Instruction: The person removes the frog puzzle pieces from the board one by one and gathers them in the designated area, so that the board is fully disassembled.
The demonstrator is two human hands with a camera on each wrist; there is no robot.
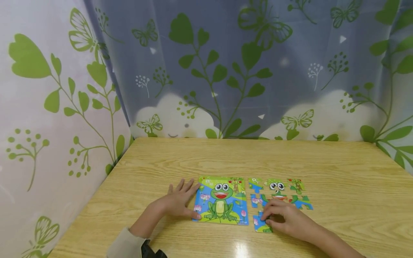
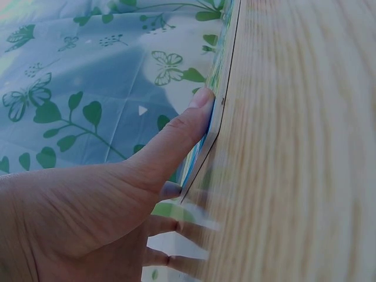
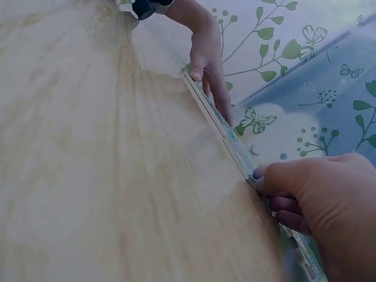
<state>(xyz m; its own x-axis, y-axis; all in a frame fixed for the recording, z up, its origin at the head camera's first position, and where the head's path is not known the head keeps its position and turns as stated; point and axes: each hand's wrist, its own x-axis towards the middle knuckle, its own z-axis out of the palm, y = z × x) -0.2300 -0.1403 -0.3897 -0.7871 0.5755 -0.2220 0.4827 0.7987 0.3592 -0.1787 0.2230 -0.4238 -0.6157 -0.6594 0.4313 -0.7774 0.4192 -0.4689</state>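
Observation:
A square frog picture board (image 1: 220, 200) lies flat on the table, its frog whole. My left hand (image 1: 180, 201) is spread along the board's left side, thumb on the lower left corner and fingertips at the upper left edge. In the left wrist view the thumb (image 2: 187, 124) presses the board's rim. To the right, loose jigsaw pieces with the same frog form rows. My right hand (image 1: 287, 219) bends over them, thumb and index finger pinching a blue and green jigsaw piece (image 1: 259, 223) at the lower left. The palm and fingers hide part of the lower pieces.
A top row includes the frog-eyes piece (image 1: 276, 185) and a corner piece (image 1: 296, 185); below lies a blue-green piece (image 1: 303, 202). The wooden table (image 1: 351, 179) ends at a leaf-patterned curtain (image 1: 206, 71) behind and on the left.

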